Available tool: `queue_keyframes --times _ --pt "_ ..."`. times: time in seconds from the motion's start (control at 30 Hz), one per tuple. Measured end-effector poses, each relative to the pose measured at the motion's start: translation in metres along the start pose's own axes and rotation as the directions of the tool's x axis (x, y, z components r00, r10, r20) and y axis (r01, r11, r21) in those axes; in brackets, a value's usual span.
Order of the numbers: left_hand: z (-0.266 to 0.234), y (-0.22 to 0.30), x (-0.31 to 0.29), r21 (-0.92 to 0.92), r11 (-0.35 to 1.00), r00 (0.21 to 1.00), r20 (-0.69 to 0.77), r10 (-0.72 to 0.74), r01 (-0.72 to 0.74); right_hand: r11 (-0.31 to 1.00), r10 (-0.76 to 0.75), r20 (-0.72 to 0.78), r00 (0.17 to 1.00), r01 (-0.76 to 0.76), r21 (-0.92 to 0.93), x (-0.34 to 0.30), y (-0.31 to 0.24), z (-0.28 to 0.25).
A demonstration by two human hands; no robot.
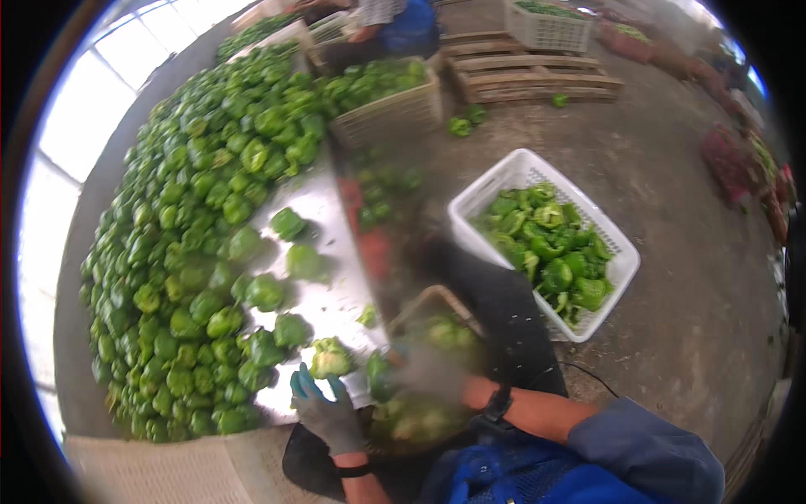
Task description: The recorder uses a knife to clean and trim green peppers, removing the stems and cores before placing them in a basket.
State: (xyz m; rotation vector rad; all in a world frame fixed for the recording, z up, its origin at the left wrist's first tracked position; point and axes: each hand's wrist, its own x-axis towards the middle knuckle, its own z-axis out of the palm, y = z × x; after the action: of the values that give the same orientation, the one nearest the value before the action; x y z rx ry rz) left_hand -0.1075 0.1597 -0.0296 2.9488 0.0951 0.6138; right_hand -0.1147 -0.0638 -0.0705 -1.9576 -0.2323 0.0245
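Observation:
My left hand (pixel 326 418), in a grey glove with blue fingertips, is at the near edge of the white tabletop (pixel 344 290). Its fingers are apart, and a pale green bell pepper (pixel 332 359) lies just beyond them. My right hand (pixel 432 375), gloved and blurred by motion, is over the table's right edge with a darker green bell pepper (pixel 379 376) at its fingertips; it appears to be gripping it. Beneath that hand, a crate (pixel 437 298) between my legs contains peppers, partly hidden and smeared. Several loose peppers (pixel 290 330) lie on the tabletop to the left.
A large heap of green peppers (pixel 180 244) covers the table's left side. On the floor at right stands a white crate (pixel 625 281) of peppers. Farther off are another full crate (pixel 390 113), wooden pallets (pixel 529 71), and a seated person (pixel 390 25). Mesh sacks (pixel 726 164) line the far right.

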Motion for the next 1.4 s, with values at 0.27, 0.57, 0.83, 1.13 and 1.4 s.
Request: queue_keyframes --times 0.27,0.57,0.83,1.13,1.4 --pt "0.03 -0.012 0.029 0.066 0.991 0.911 0.391 -0.13 0.113 0.936 0.349 -0.371 0.861 -0.296 0.192 -0.008 -0.028 -0.152" --pt "-0.006 -0.026 -0.026 -0.085 0.995 0.876 0.482 -0.002 0.049 0.887 -0.03 -0.725 0.688 -0.315 -0.336 -0.016 0.019 -0.191" --pt "0.039 -0.013 -0.072 -0.548 0.837 0.984 0.147 0.099 -0.003 0.943 -0.249 0.05 0.967 0.254 -0.214 0.012 0.034 -0.001" --pt "0.03 0.049 -0.086 -0.777 0.622 0.992 0.033 -0.119 0.101 0.987 -0.082 -0.074 0.994 0.091 0.129 -0.007 0.033 0.02" --pt "0.084 0.035 -0.097 -0.85 -0.247 0.854 0.505 -0.124 0.466 0.981 -0.075 -0.085 0.994 0.058 -0.186 -0.031 -0.046 0.005"
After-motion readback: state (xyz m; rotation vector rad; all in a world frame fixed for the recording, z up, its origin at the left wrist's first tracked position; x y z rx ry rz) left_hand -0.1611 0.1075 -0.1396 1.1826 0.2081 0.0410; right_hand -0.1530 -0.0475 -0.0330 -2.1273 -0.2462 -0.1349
